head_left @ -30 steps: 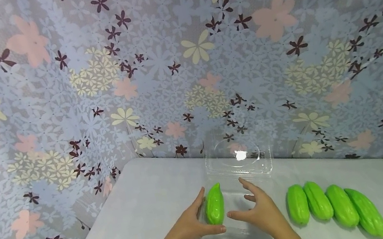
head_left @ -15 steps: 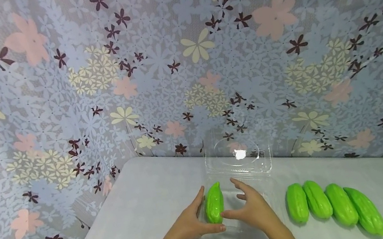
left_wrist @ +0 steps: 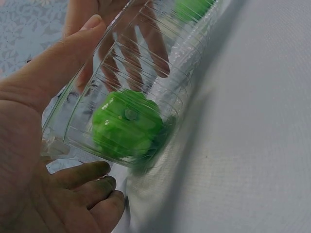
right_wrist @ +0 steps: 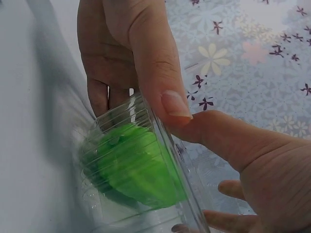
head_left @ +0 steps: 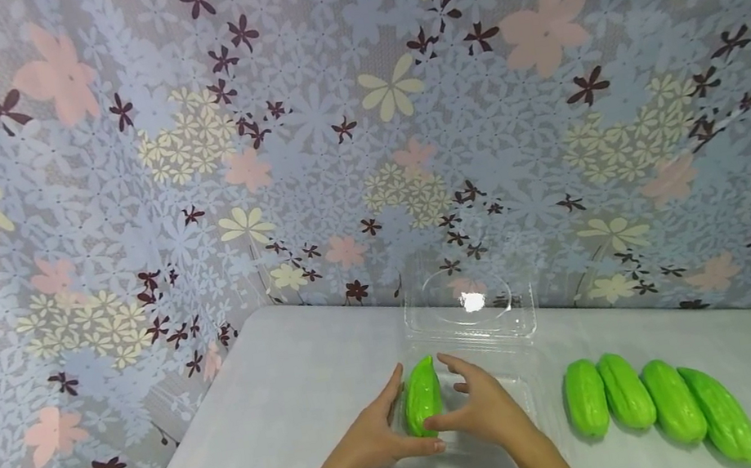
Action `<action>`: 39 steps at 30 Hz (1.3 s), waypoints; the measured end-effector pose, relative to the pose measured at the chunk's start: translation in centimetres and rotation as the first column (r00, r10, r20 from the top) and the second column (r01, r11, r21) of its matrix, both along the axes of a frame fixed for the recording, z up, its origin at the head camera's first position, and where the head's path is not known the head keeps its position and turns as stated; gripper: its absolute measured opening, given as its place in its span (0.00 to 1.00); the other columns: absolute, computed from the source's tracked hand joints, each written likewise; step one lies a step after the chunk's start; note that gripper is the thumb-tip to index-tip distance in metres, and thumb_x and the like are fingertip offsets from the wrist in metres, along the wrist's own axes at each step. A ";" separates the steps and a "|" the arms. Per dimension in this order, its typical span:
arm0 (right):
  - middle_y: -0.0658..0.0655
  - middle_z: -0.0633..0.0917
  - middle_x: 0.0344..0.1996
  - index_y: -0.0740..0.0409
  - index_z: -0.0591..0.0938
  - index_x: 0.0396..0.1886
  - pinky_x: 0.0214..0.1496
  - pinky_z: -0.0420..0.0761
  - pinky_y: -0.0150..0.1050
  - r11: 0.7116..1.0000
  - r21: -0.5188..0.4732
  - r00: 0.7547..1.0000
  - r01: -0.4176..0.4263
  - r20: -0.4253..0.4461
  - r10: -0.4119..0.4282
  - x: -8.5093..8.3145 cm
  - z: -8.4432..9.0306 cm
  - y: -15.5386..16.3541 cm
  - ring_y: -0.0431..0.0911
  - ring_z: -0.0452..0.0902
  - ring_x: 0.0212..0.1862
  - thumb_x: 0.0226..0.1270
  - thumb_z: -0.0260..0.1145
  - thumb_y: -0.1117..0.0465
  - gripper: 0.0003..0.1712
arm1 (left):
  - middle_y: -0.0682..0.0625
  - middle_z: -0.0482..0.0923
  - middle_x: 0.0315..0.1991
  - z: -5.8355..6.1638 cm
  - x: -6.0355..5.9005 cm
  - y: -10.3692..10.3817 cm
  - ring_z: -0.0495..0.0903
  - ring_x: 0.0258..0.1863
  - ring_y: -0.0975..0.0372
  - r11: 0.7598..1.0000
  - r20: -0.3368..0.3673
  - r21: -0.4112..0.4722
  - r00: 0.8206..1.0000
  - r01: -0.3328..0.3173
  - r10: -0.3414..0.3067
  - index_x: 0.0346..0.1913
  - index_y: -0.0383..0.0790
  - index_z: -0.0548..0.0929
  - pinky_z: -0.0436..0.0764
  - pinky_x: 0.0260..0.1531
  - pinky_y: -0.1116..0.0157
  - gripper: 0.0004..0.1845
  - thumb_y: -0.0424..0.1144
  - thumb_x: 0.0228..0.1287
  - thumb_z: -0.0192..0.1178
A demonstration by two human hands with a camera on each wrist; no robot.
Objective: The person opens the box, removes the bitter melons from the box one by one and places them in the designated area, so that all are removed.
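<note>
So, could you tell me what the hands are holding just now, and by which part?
Both hold the clear plastic box with a green vegetable inside: left hand on its left wall, right hand at its near rim.

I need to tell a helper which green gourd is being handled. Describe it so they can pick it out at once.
On the white table under the flowered wall, find the clear plastic container near the back edge. The green gourd lies in its near tray, between the left hand and right hand. The other four gourds lie bare in a row to its right.
</note>
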State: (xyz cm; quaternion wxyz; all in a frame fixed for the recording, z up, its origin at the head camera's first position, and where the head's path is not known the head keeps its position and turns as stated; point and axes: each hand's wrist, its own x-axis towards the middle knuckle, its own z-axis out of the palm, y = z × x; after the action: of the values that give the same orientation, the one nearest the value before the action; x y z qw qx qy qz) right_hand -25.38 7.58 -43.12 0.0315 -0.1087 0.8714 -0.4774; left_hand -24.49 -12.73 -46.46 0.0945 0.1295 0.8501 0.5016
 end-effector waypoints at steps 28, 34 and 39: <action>0.70 0.72 0.68 0.65 0.69 0.72 0.55 0.81 0.58 0.999 0.019 0.999 -0.048 0.024 0.048 -1.2 -0.5 -1.4 0.70 0.76 0.58 0.35 0.88 0.61 0.60 | 0.43 0.56 0.78 0.1 0.0 -0.1 0.56 0.75 0.44 1.000 -0.008 0.024 1.000 0.012 -0.012 0.82 0.58 0.46 0.60 0.69 0.38 0.67 0.58 0.44 0.81; 0.69 0.73 0.67 0.64 0.69 0.72 0.56 0.81 0.59 0.998 0.031 0.999 -0.047 0.025 0.046 -1.4 -0.6 -1.6 0.69 0.76 0.58 0.35 0.88 0.60 0.60 | 0.43 0.56 0.78 0.1 0.1 -0.1 0.56 0.75 0.43 1.000 0.000 0.017 1.000 0.006 -0.006 0.82 0.58 0.47 0.61 0.68 0.37 0.67 0.59 0.43 0.81; 0.70 0.73 0.66 0.65 0.70 0.72 0.56 0.81 0.58 0.998 0.039 0.999 -0.051 0.012 0.051 -1.5 -0.6 -1.7 0.69 0.77 0.57 0.34 0.89 0.60 0.60 | 0.42 0.56 0.77 0.0 0.0 -0.1 0.56 0.75 0.42 1.000 -0.008 0.015 1.000 0.006 -0.006 0.82 0.58 0.47 0.61 0.68 0.37 0.67 0.59 0.43 0.81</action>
State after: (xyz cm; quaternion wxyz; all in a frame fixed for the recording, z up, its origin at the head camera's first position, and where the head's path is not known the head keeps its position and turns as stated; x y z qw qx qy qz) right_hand -26.85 5.86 -43.74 0.0507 -0.1275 0.8774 -0.4598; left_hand -24.45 -12.84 -46.44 0.0916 0.1348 0.8464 0.5071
